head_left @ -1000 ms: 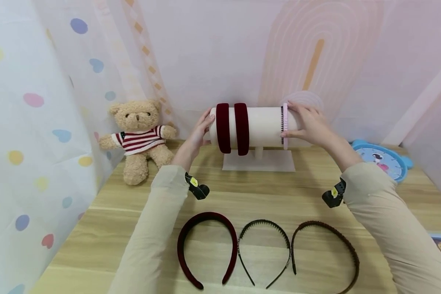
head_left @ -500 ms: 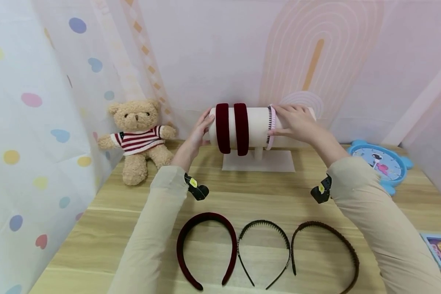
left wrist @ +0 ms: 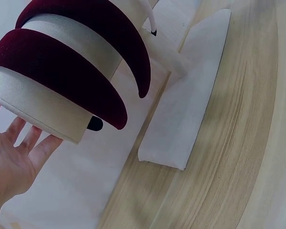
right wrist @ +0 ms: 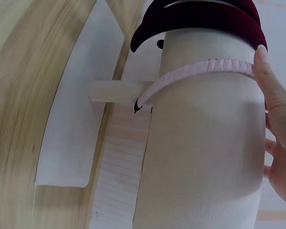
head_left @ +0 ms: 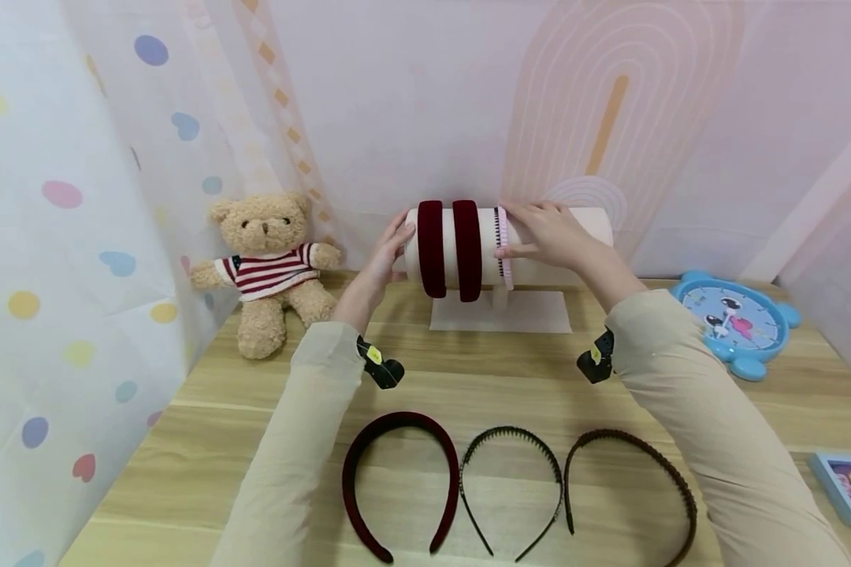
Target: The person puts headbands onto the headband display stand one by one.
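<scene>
A pink headband (head_left: 505, 252) with a row of dark teeth sits over the pale cylinder of a headband display stand (head_left: 596, 228). My right hand (head_left: 549, 235) holds this headband, thumb on its front and fingers over the top. In the right wrist view the thumb lies at the band's edge (right wrist: 221, 67); the other fingers are partly hidden behind the cylinder. Two dark red velvet headbands (head_left: 431, 248) (head_left: 467, 250) sit further left on it. My left hand (head_left: 381, 256) touches the cylinder's left end, its fingers spread against the end edge in the left wrist view.
On the wooden table in front lie a dark red headband (head_left: 352, 480), a thin black toothed headband (head_left: 510, 431) and a brown headband (head_left: 652, 450). A teddy bear (head_left: 265, 260) sits at left. A blue clock (head_left: 741, 323) and small blue frame (head_left: 847, 488) are at right.
My right hand has moved left along the cylinder with the pink headband, bringing it close to the velvet headbands. My left hand has stayed at the left end.
</scene>
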Tool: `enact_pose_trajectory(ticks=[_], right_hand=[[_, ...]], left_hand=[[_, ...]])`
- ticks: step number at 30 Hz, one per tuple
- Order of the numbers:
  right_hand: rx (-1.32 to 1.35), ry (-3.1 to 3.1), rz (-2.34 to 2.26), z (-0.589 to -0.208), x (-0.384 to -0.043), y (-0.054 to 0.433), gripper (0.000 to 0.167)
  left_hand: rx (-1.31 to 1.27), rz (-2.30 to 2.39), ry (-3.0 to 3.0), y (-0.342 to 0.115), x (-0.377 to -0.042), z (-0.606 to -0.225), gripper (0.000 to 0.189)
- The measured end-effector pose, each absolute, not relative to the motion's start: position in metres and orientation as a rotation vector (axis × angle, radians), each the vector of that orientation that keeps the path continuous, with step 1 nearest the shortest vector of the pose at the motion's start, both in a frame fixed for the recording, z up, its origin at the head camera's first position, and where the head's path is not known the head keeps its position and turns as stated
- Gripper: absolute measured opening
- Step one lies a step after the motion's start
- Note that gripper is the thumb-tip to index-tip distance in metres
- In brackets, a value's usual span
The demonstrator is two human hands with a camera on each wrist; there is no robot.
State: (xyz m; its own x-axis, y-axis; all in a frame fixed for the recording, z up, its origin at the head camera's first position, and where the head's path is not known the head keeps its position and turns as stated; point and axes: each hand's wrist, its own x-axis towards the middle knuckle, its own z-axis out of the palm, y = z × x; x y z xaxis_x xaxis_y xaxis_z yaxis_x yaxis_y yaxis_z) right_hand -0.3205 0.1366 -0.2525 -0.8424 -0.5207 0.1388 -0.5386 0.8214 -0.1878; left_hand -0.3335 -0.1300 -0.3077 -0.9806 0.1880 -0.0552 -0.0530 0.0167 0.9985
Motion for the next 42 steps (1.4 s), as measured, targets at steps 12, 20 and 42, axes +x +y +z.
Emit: enact_pose_trajectory(ticks=[12,20,42], right_hand=[[0.870,-2.956,0.413,-0.250,-0.329,0.144,0.084],[0.829,-3.034,0.466,-0.246,-0.332,0.150,0.084],[0.875,-3.105,0.511,-0.240,-0.335,0.159,0.075]], left_hand=[[0.134,2.097,2.114,-0.126,-0.334,-0.309,0.055],[0.143,2.085,2.120,-0.122,-0.334,-0.309,0.055],[0.141,2.100,2.096,-0.117,-0.336,-0.309,0.054]])
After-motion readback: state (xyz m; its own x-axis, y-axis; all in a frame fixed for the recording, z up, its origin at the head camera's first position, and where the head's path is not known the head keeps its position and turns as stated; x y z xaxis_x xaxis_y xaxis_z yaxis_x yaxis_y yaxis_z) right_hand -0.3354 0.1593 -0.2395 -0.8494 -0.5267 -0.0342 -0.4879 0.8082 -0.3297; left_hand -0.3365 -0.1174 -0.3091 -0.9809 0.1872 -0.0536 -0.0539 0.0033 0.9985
